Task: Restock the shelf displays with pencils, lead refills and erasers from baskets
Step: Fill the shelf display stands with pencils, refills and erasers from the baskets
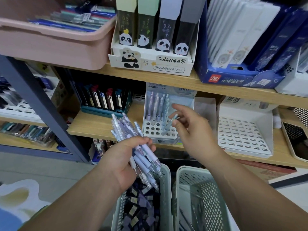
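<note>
Right hand [193,130] pinches a pale-blue plastic pencil [170,124], tip slanting seven o'clock toward the white holed stand [159,138]; left hand [123,155] clutches lilac pencils [126,126].

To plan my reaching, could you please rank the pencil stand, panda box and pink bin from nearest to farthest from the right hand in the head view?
1. Pencil stand: just left of the right hand, lower shelf.
2. Panda box: upper shelf, above it.
3. Pink bin: upper shelf, far left.
</note>
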{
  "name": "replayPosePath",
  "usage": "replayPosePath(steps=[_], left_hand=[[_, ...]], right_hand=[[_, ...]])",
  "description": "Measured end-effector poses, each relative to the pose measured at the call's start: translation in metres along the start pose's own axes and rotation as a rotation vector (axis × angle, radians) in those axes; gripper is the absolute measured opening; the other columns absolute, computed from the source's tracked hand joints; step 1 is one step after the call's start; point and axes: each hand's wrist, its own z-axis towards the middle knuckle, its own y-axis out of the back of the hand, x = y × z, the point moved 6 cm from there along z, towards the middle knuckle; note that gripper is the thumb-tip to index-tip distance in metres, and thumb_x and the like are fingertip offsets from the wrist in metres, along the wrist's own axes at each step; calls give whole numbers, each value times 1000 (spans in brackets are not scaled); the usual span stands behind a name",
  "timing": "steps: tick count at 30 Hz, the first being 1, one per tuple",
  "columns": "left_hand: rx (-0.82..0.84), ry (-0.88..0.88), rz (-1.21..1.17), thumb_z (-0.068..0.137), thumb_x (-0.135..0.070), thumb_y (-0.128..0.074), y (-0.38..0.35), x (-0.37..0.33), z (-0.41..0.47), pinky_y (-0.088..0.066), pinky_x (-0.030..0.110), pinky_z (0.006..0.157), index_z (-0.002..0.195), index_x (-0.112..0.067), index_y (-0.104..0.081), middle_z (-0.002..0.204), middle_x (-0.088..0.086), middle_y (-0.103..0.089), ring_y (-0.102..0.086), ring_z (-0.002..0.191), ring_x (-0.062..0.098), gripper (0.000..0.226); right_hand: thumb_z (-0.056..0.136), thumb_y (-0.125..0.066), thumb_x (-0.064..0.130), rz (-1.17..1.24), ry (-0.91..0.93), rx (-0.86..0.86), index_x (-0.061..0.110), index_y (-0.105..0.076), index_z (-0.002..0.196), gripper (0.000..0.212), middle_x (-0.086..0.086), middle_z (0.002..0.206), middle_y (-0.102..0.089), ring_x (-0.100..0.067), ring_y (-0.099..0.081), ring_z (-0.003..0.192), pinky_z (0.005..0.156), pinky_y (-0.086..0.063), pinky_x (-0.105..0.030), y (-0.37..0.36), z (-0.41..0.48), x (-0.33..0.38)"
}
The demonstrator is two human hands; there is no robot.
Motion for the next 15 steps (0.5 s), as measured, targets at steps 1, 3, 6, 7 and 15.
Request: replayPosePath(steps=[1,3,6,7,15], left_hand=[[3,0,0,84,-2,-67,0,0,0,-55,40,85,90,-4,-70,89,10,-71,-68,83,23,6],[9,6,4,85,-3,-67,0,1,-1,-55,40,85,91,-3,-70,89,11,-71,-68,82,22,7],[-2,7,9,86,-3,-66,0,0,-1,-55,40,85,95,-1,-70,90,11,-71,-69,78,21,10],[-6,8,7,86,-3,-66,0,0,0,-55,41,87,96,-1,-71,91,12,-70,-69,78,21,12],[4,15,55,86,-6,-66,-7,1,7,-50,46,97,86,-2,-71,81,14,-70,-66,77,24,6]], right_hand=[[99,-61,11,25,-16,-12,30,-55,128,35,10,105,-67,-3,-61,89,82,-50,-20,-1,0,0],[97,-63,11,56,-38,-61,30,-53,113,27,14,99,-67,-1,-61,89,79,-49,-15,-1,0,0],[96,-66,12,20,-23,-103,27,-59,108,20,21,94,-63,6,-60,90,77,-45,-7,-2,1,-1],[96,-66,12,7,-13,-100,25,-62,110,20,24,94,-61,8,-60,90,77,-45,-6,-4,1,-1],[93,-71,19,-43,23,-119,30,-64,118,29,13,100,-59,-3,-61,79,69,-50,-18,0,3,1]])
